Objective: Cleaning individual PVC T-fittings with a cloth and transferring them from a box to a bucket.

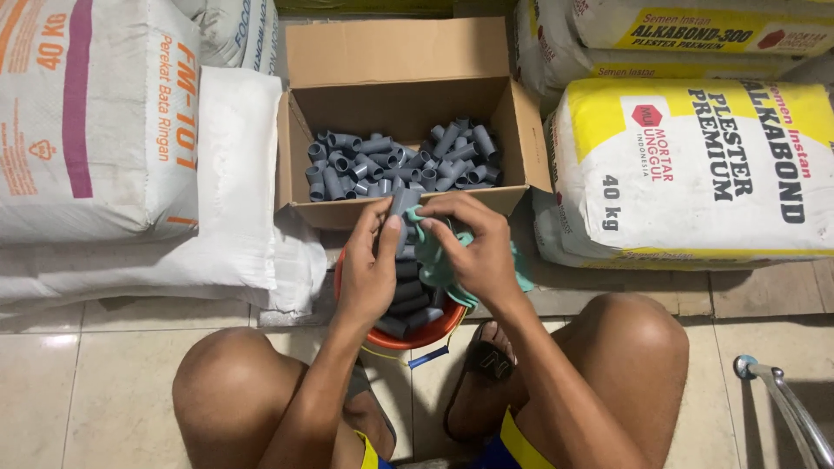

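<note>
Grey plastic pipe fitting [401, 205] pinched upright in the left hand [368, 276], fingers [380, 227] curled shut round its lower part, thumb along the side. Right hand [476, 246] pressed against the same fitting from the other side, fingers closed on a bunched teal cloth [432, 259] wrapped partly about it. Both hands held just above an orange plastic basin [415, 337] on the tiled floor [52, 391], basin loaded with more grey fittings lying on their sides. Directly beyond the hands, an open cardboard box [512, 122], flaps spread, bottom covered with a heap of grey elbow and socket fittings [395, 161]. Left of the box, stacked white cement sacks [95, 122] with orange and purple markings; right of it, a white-and-yellow mortar sack [695, 165] lying flat, others piled behind. Bare knees at either side of the basin, a black sandal [482, 369] on the foot beneath the right forearm. Curved metal tube [782, 399] at the lower right edge, kind unclear.
</note>
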